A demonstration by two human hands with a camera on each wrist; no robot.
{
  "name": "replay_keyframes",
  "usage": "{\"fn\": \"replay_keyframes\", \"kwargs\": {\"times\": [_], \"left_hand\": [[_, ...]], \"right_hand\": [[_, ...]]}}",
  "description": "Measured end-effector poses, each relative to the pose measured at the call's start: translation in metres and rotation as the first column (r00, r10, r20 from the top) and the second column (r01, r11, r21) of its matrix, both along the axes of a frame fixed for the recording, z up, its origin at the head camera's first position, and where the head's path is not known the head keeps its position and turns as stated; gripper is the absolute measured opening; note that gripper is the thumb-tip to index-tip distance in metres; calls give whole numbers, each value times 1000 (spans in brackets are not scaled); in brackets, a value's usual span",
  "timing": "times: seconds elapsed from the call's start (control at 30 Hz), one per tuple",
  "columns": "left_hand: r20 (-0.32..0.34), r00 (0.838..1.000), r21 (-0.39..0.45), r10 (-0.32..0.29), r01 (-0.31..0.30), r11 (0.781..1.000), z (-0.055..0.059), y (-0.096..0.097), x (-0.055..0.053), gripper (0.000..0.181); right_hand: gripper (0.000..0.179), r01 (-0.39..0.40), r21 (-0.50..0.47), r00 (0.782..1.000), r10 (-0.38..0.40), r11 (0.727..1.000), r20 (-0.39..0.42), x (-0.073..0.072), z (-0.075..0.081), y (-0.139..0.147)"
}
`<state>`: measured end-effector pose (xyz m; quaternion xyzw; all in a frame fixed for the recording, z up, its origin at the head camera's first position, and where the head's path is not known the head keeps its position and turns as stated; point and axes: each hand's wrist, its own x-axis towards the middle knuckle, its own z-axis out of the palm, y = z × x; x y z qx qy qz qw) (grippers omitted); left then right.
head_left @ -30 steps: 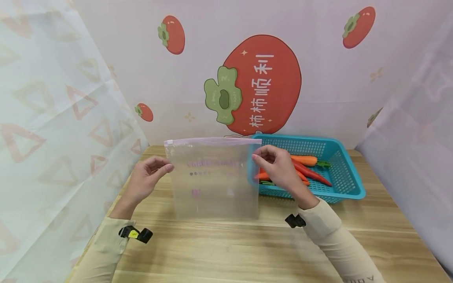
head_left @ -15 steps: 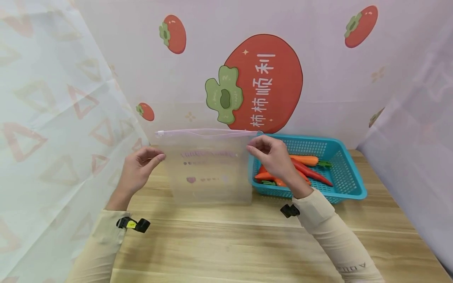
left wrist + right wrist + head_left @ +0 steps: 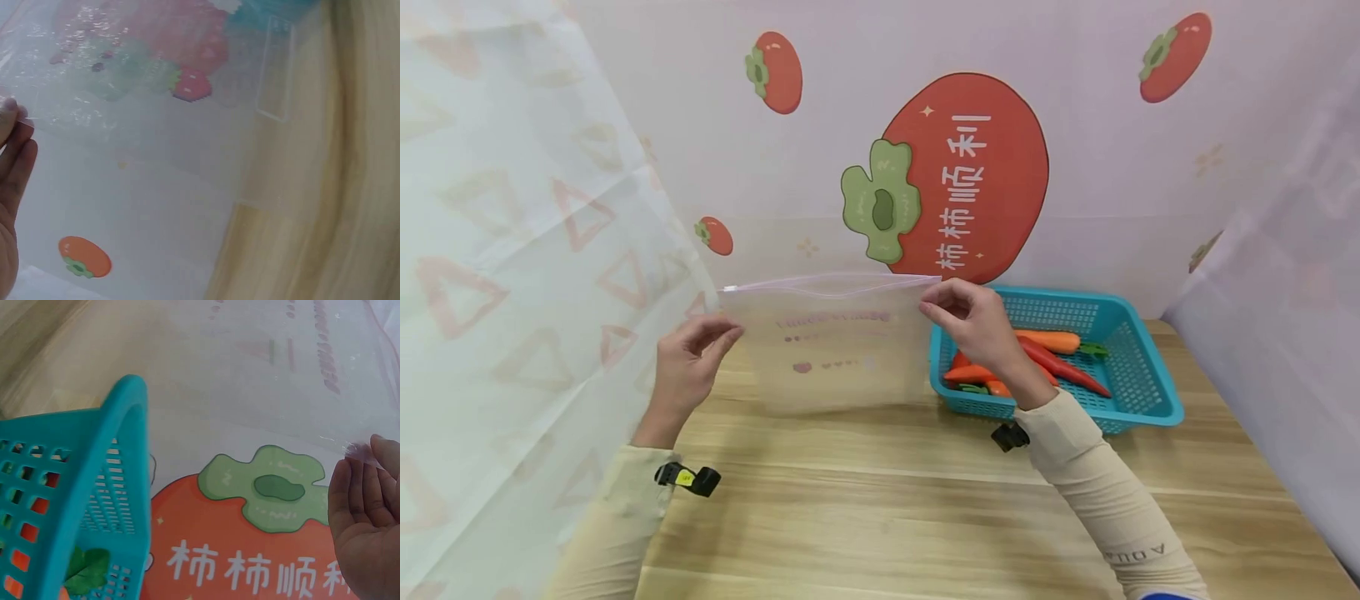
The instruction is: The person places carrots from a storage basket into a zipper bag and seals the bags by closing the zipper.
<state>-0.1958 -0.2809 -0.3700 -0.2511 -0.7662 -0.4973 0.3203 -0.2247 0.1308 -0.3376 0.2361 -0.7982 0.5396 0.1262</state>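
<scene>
A clear zip bag (image 3: 842, 358) with a pink zip strip along its top and purple print hangs upright between both hands. Its white slider (image 3: 730, 288) sits at the top left corner. The left hand (image 3: 688, 362) pinches the bag's left edge between thumb and fingers, just under the strip. On the other side the right hand (image 3: 973, 325) pinches the right edge, in front of the basket. In the right wrist view, thumb and fingertips of the right hand (image 3: 369, 506) meet on the film. The bag looks flat, its bottom edge near the tabletop.
A turquoise basket (image 3: 1150, 392) stands at the right rear of the wooden table (image 3: 880, 517). In it lie a carrot (image 3: 1051, 341), a red chili pepper (image 3: 1063, 367) and other orange and red vegetables. Patterned cloth walls (image 3: 820, 167) enclose the back and sides.
Both hands have lifted the bag and shifted it slightly left. Its bottom edge has swung up and away, and the strip at the top now shows a wider gap.
</scene>
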Motion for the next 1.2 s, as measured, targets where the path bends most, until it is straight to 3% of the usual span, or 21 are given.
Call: {"fn": "replay_keyframes", "kwargs": {"times": [0.27,0.47,0.53,0.6,0.7,0.8,0.87,0.93,1.03,1.2], "left_hand": [[-9,996,21,-86,86,996,-21,0,11,15],[-12,978,59,-210,210,976,-24,-8,22,14],[19,966,97,-258,255,962,-22,-12,24,12],[78,956,148,-283,269,952,-15,-17,27,14],[197,942,154,-271,243,958,4,-23,31,17],[308,926,39,-216,215,976,32,-23,33,15],[355,919,-87,-173,217,972,51,-15,34,13],[378,914,-196,-146,233,952,67,-2,33,11],[396,910,-348,-124,274,897,83,27,35,8],[442,888,-500,-126,361,787,86,74,49,18]], "right_hand": [[15,-21,18,1000,21,1000,10,6,-16,4],[13,-59,9,998,59,998,8,13,-20,6],[13,-70,2,998,70,998,-1,15,-20,6],[13,-80,-7,997,80,997,-4,16,-19,6],[13,-87,-12,996,87,996,7,18,-19,6],[14,-88,-11,996,89,996,21,20,-20,7],[15,-83,-9,996,84,996,26,21,-20,8],[16,-80,-9,997,80,997,22,21,-21,10],[18,-80,-7,997,80,997,4,22,-22,13],[21,-110,6,994,110,994,-25,22,-27,13]]}}
